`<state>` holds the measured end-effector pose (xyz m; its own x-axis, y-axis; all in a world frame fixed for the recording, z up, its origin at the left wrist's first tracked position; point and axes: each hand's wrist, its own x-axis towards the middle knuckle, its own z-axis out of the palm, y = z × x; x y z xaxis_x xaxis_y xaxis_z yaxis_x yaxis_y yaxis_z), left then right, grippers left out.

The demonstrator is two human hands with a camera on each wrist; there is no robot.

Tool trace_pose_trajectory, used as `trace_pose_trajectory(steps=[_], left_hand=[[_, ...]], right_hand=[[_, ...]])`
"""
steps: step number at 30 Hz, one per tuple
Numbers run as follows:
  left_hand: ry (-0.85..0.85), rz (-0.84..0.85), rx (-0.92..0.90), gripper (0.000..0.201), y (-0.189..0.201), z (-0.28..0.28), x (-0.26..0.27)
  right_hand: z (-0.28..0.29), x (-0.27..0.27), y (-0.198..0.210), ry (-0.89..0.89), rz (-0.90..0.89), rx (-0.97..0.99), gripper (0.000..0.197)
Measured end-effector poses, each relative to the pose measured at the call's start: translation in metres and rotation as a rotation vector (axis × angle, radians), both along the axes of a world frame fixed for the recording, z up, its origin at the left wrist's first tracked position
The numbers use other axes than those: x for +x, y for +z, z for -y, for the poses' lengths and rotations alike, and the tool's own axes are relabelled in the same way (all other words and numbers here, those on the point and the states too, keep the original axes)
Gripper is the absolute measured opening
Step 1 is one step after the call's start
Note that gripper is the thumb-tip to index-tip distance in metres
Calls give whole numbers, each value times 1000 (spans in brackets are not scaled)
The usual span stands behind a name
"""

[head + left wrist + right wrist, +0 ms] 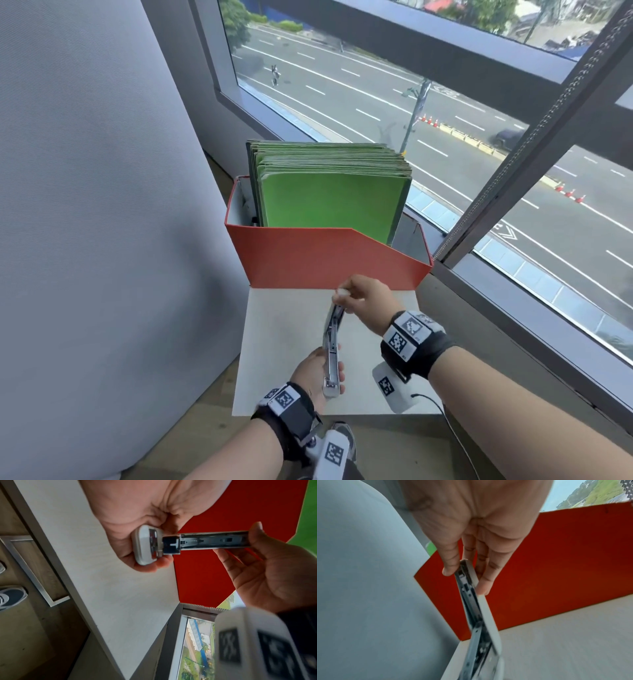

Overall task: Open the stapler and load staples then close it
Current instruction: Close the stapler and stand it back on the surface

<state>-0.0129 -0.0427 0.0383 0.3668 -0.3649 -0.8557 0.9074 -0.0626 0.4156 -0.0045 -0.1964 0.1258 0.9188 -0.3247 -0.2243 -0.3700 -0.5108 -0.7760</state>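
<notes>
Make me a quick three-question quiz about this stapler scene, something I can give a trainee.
1. True or false: the stapler is lying flat on the white table.
2. Which hand grips the stapler's rounded end: A) left hand, B) right hand?
3. Fill in: behind the hands stands an orange box holding green ______.

Key
1. False. Both hands hold it above the table, swung open.
2. A. The right hand pinches the tip of the opened top arm.
3. Folders, stacked upright in the box.
</notes>
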Motion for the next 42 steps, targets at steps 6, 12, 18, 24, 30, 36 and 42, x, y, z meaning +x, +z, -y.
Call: trace_pose_trajectory(steps=[6, 12, 18, 24, 30, 36, 42], left_hand=[[174, -69, -133, 43, 2, 10, 6], [64, -60, -184, 41, 8, 8, 13], [-58, 72, -157, 56, -2, 0, 7], [-137, 122, -50, 21, -7, -4, 4], [-151, 141, -73, 13, -16, -5, -2], [-203, 194, -68, 18, -16, 4, -4], [-492, 402, 42, 31, -1, 24, -6]], right_hand=[[-31, -49, -14, 134, 78, -3, 16], [-45, -77, -41, 190, 135, -109, 17], [-53, -84, -47, -133, 97, 177, 11], [-57, -93, -69, -261, -209, 412, 29], [-55, -95, -74, -330, -255, 671, 34], [-45, -98, -73, -349, -243, 834, 39], [-28, -102, -70, -429, -215, 939, 30]])
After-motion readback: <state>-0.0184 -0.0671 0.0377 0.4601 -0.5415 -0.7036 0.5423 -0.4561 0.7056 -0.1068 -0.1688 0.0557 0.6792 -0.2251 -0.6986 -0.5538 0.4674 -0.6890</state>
